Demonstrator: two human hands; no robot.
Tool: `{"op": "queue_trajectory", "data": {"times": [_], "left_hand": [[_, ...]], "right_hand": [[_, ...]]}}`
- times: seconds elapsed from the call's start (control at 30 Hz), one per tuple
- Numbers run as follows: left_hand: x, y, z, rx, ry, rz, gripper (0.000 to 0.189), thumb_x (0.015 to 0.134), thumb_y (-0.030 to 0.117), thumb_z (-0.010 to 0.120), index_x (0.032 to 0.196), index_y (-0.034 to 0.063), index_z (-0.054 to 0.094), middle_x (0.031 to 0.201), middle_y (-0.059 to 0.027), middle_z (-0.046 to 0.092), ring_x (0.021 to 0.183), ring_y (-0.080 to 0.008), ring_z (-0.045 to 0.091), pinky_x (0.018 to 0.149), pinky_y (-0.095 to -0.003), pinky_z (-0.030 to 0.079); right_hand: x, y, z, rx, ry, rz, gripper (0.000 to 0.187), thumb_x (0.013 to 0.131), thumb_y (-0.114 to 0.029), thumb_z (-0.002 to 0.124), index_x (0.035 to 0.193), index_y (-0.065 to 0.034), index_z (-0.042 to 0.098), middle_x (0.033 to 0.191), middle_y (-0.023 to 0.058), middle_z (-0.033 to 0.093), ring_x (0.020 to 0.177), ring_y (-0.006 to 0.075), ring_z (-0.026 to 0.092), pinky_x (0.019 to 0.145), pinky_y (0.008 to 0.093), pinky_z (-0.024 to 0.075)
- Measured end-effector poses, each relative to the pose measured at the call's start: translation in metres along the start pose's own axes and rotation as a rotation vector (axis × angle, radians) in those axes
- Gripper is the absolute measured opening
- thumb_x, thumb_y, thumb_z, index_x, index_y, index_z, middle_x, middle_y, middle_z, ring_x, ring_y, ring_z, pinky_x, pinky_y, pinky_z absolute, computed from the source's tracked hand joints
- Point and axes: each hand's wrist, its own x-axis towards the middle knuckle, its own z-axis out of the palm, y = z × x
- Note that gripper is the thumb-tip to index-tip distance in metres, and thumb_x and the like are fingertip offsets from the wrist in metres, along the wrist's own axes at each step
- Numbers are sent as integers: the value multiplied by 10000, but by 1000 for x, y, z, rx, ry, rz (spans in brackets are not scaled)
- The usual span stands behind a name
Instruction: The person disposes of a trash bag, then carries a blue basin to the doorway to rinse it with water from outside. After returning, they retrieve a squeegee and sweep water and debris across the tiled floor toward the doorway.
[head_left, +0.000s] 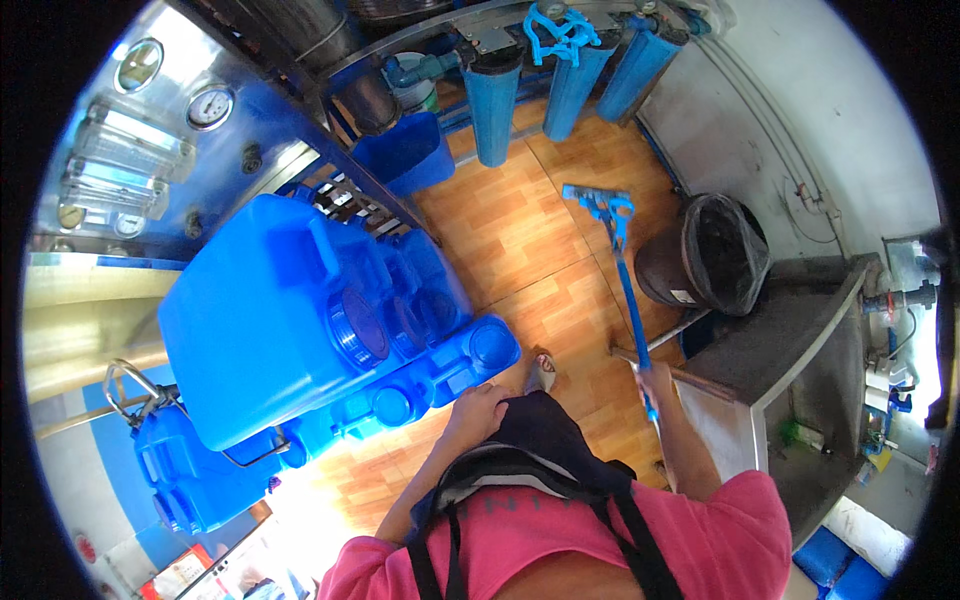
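Observation:
My right hand (657, 384) is closed around the blue handle of a mop (628, 289), most likely a sponge mop. Its flat head (598, 195) is over the wood-patterned floor (525, 217), ahead of me and below the blue filter housings. My left hand (480, 411) rests near my raised knee, at the edge of the dark apron (540, 431); no object shows in it, and its fingers are partly bent. Just left of that hand lie blue plastic water jugs (450, 367) with round screw caps.
More blue jugs (247, 322) are stacked at left, beside a steel panel with gauges (210, 107). Blue filter housings (493, 112) hang at the top. A lined dark bin (660, 262) and a steel sink (795, 352) stand at right; a blue container (412, 161) is near the rack.

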Motion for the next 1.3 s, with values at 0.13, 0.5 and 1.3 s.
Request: {"op": "queue_trajectory", "data": {"times": [0.13, 0.5, 1.3], "left_hand": [[8, 5, 7, 16, 10, 17, 164, 796, 112, 614, 949, 53, 615, 861, -154, 635, 839, -342, 613, 775, -441, 481], [-22, 14, -2, 84, 23, 87, 136, 809, 126, 617, 934, 72, 622, 856, -141, 641, 814, -346, 618, 762, -442, 480], [-125, -47, -21, -29, -137, 289, 163, 796, 142, 625, 933, 54, 627, 924, -151, 639, 887, -353, 608, 770, -451, 486]], "right_hand": [[124, -101, 43, -115, 34, -77, 190, 737, -126, 623, 593, -55, 523, 483, 79, 516, 385, 208, 524, 339, 360, 385], [116, -43, 104, -111, -83, -13, 349, 880, -357, 551, 862, -9, 543, 588, 126, 542, 420, 266, 526, 370, 429, 405], [-215, 168, 63, 130, 21, 333, 200, 706, -107, 660, 548, -43, 556, 466, 99, 511, 341, 222, 498, 310, 365, 375]]}}
